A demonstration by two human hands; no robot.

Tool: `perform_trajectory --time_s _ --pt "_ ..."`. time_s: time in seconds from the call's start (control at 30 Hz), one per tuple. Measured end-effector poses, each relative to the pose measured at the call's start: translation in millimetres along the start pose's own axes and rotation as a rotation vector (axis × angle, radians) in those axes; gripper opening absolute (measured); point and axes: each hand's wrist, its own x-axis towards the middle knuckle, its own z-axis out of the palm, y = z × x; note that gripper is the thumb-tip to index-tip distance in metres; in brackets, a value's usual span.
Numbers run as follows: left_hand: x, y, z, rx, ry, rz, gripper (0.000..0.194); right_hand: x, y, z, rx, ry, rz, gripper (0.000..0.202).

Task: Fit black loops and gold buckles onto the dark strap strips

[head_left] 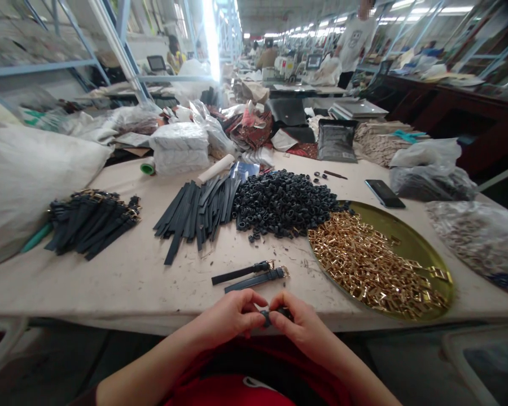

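At the table's front edge, my left hand (237,317) and my right hand (295,320) meet, fingertips almost touching. Both pinch a small dark strap piece (266,317), largely hidden by the fingers. Just beyond them lie two dark straps with gold buckles, one (241,273) behind the other (254,280). Farther back is a heap of small black loops (285,203), with flat dark strips (195,211) fanned out to its left. Gold buckles (364,262) fill much of a round golden tray (442,282) on the right.
A pile of buckled straps (93,223) lies at the left beside a big white sack (25,180). A phone (384,193) and plastic bags (432,169) are at the right. Wrapped bundles (180,148) line the back; a standing person (355,42) is beyond.
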Motion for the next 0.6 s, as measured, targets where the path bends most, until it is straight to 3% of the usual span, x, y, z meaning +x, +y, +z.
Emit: perform_trajectory --time_s 0.13,0.27,0.5,0.6 --pt "-0.2 -1.9 -4.3 0.031 0.006 0.005 0.032 -2.1 1.9 -3.0 0.095 -0.116 0.058 0.022" --pt "3.3 0.4 1.7 0.188 0.098 0.049 0.031 -4.7 5.5 2.7 -0.073 0.025 -0.071 0.015" --pt "11.3 4.3 -2.4 0.379 0.085 0.184 0.027 9.0 10.4 11.1 -0.044 0.059 -0.158 0.017" --pt "25.9 -0.6 -10.9 0.499 0.238 0.232 0.026 34.6 8.0 5.2 -0.297 0.203 -0.214 0.019"
